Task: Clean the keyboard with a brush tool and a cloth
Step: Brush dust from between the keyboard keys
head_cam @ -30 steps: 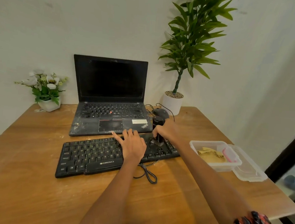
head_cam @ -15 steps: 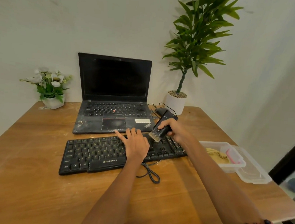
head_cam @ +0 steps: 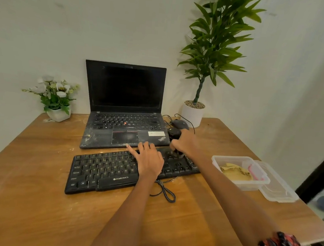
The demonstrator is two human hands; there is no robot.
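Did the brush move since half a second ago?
Yes. The brush was tilted above the keyboard; now it stands upright with its bristles down on the keys.
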